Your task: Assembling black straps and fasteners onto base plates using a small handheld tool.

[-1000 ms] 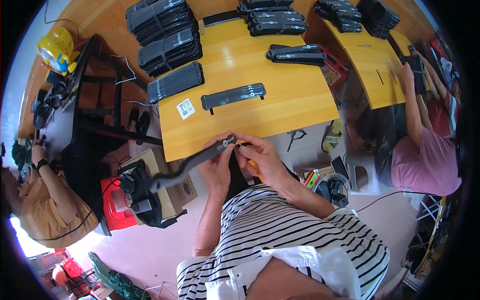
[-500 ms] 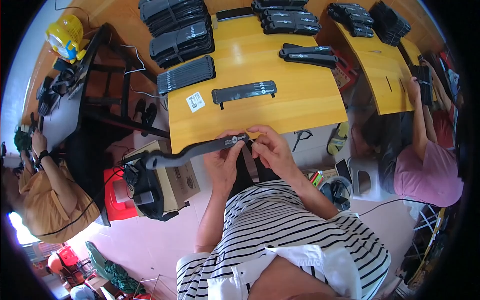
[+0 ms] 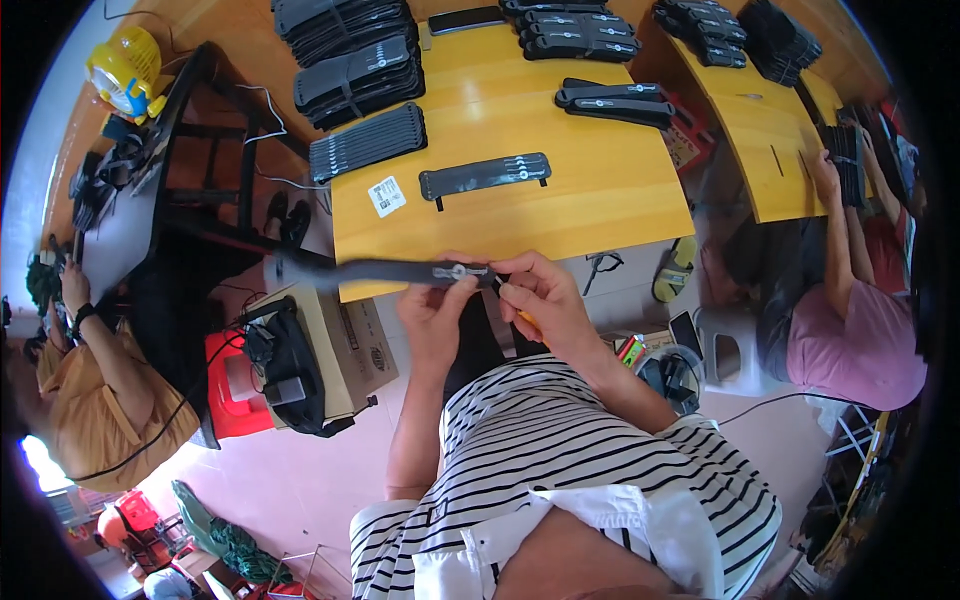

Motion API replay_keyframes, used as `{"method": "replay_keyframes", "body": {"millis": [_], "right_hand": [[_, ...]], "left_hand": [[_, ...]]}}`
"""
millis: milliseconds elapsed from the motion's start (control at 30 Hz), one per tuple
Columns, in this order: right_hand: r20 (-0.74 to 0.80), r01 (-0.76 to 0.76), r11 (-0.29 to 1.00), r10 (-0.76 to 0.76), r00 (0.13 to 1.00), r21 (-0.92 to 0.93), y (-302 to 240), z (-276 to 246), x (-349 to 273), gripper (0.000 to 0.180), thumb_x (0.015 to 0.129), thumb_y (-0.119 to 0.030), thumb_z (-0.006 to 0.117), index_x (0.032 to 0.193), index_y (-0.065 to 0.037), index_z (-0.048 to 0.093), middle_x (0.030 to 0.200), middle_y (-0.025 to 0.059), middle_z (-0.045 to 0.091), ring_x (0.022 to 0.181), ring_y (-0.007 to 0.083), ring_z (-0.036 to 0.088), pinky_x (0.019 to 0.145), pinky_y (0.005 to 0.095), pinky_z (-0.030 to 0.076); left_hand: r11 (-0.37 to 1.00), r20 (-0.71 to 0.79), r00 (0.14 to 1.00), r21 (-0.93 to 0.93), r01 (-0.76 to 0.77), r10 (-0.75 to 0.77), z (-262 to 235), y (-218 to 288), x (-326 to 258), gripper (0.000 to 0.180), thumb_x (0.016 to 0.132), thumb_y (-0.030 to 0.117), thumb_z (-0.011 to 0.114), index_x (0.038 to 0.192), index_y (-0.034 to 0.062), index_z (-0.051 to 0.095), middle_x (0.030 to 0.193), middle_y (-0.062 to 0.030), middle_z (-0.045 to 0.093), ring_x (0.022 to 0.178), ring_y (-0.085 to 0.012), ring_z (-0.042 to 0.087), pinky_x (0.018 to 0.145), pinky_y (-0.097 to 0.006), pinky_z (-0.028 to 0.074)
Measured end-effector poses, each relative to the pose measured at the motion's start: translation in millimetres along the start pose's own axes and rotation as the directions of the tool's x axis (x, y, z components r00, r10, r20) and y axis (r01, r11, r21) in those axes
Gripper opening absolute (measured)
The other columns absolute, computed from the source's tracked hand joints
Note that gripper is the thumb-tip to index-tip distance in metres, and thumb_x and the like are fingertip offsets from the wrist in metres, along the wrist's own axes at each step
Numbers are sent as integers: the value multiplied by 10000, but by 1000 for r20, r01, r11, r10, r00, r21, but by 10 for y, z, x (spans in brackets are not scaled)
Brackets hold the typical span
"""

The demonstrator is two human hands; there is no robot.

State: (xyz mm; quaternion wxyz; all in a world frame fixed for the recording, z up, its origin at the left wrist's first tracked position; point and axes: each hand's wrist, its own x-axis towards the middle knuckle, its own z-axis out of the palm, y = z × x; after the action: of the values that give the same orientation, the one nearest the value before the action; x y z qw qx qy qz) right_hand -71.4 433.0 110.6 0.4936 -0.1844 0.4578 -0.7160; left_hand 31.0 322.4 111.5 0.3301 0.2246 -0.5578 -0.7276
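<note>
Our left hand and right hand both pinch closed on a long black strap, held level just before the yellow table's near edge. On it: one flat strap, a white label, and black stacks beyond.

Left hand and right hand grip 1 long black strap, possibly by its metal fitting.
</note>
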Motion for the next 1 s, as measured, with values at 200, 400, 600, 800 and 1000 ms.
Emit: {"method": "replay_keyframes", "body": {"millis": [200,400,600,800,1000], "right_hand": [[129,-25,968,59,990,-251,-221,-83,25,135,876,-45,509,1002,-39,557,613,16,526,408,24,386,359,155,269],[258,25,883,110,960,-469,-306,-118,46,150,864,-18,500,999,-38,563,604,5,527,460,48,446,413,190,336],[409,437,400,-160,899,-805,-340,21,-57,360,769,8,540,1116,-86,553,674,58,552,551,188,543,501,285,431],[424,474,236,-233,875,-848,-224,31,-65,416,756,18,538,1160,-81,550,756,90,581,643,240,578,559,321,455],[350,422,420,-238,906,-804,-214,1,-43,309,824,19,493,1120,-27,571,914,121,627,776,246,609,687,289,472]], "left_hand": [[943,105,971,-237,233,-214,-131,59,83,162,860,72,543,992,-21,549,900,-144,631,816,-182,637,727,-291,547],[856,236,899,-289,428,-370,-275,28,61,181,876,109,534,985,-34,552,885,-147,634,788,-183,643,706,-288,557],[831,240,881,-301,468,-409,-351,25,15,211,881,135,534,994,-42,551,883,-146,635,764,-183,646,690,-285,562],[817,187,844,-214,535,-503,-270,70,47,239,883,183,545,936,-47,586,782,-121,638,664,-170,642,615,-265,559],[865,55,884,239,441,-465,-168,241,-74,239,862,192,575,812,-37,622,652,-93,625,570,-137,619,520,-214,513]]}}
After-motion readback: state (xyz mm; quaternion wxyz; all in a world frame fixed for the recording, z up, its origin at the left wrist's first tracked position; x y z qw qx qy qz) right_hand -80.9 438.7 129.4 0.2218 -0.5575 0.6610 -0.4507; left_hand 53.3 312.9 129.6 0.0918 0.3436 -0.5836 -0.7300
